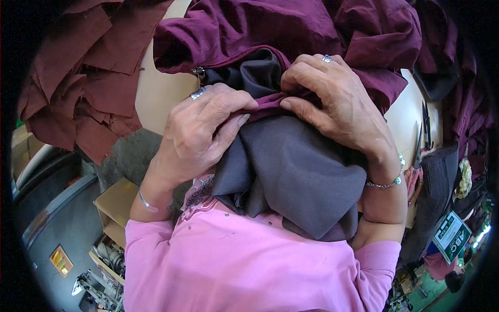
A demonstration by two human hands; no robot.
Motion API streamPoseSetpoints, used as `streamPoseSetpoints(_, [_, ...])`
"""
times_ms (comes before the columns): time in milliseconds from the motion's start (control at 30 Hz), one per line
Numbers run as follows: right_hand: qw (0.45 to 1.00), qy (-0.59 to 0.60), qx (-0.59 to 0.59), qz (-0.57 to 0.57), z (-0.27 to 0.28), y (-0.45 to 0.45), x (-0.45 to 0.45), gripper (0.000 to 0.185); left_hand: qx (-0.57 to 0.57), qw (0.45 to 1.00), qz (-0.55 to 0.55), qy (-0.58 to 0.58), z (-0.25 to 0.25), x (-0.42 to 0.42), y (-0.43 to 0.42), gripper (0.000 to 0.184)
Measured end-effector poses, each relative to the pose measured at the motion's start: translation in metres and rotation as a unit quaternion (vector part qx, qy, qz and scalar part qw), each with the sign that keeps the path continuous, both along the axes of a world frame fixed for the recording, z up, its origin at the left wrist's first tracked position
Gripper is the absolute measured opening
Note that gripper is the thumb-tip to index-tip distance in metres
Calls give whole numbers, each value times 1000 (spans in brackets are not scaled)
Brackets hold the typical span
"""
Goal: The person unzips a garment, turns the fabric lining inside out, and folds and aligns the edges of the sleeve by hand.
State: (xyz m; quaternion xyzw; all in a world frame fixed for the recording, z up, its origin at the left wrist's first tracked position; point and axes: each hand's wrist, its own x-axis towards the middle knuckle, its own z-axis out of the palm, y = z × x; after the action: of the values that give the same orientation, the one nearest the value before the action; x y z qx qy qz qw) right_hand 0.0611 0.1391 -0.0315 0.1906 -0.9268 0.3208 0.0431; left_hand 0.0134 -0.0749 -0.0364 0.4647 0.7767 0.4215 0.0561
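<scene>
A maroon garment [249, 26] with a zipper [247, 56] along one edge lies bunched on the table. Its dark grey lining [306, 166] hangs down over the table's front edge, against the pink shirt. My left hand [200, 130] pinches a narrow maroon fold [267, 105] between thumb and fingers. On the same fold, a short way to the right, my right hand [330, 99] is closed too, its thumb pressing from the front. The fingertips of the right hand are partly hidden by cloth. The zipper's metal end [198, 71] sits just above my left hand.
Reddish-brown cut fabric pieces [86, 83] are piled at the left of the pale table [161, 78]. Scissors [420, 140] lie at the right edge near dark cloth [439, 177]. Below left are a cardboard box [115, 203] and machine parts [96, 291]. A green-and-white label [451, 236] shows at lower right.
</scene>
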Motion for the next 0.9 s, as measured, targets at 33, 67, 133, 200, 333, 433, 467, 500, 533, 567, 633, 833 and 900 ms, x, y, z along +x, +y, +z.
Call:
streamPoseSetpoints(33, [1000, 2, 1, -1, 0, 0, 0, 18, -3, 1000, 1, 9, -1, 0, 0, 27])
streamPoseSetpoints(67, [1000, 4, 1, 0, -1, 0, 0, 17, -5, 1000, 1, 18, -2, -1, 0, 26])
streamPoseSetpoints(133, [1000, 9, 0, 0, -2, -1, 0, 17, -9, 1000, 2, 22, -4, -2, 0, 26])
streamPoseSetpoints(200, [1000, 6, -1, -1, -1, -1, 0, 17, -11, 1000, 2, 14, -5, -3, 0, 25])
streamPoseSetpoints(333, [1000, 9, 3, -6, 0, -2, 1, 16, -26, 1000, 5, 17, -6, -3, 2, 25])
streamPoseSetpoints(433, [1000, 13, 4, -8, -1, -2, 1, 16, -28, 999, 8, 19, -6, -3, 2, 25])
streamPoseSetpoints(467, [1000, 13, 4, -8, -1, -2, 1, 16, -30, 999, 8, 19, -6, -3, 2, 25])
streamPoseSetpoints(500, [1000, 14, 5, -8, -1, -2, 1, 16, -32, 999, 9, 19, -6, -3, 2, 25])
streamPoseSetpoints(533, [1000, 14, 5, -8, -1, -2, 1, 16, -33, 999, 9, 17, -6, -3, 2, 25])
streamPoseSetpoints(567, [1000, 17, 6, -8, -2, -2, 1, 16, -35, 999, 9, 15, -6, -3, 3, 25])
streamPoseSetpoints(633, [1000, 22, 6, -7, -2, -2, 1, 16, -38, 999, 10, 14, -5, -3, 3, 25])
streamPoseSetpoints(833, [1000, 17, 15, -11, -2, -3, 2, 15, -38, 999, 11, 15, -6, -2, 4, 24])
streamPoseSetpoints(900, [1000, 21, 17, -11, -2, -4, 2, 15, -42, 999, 10, 18, -6, -2, 4, 24])
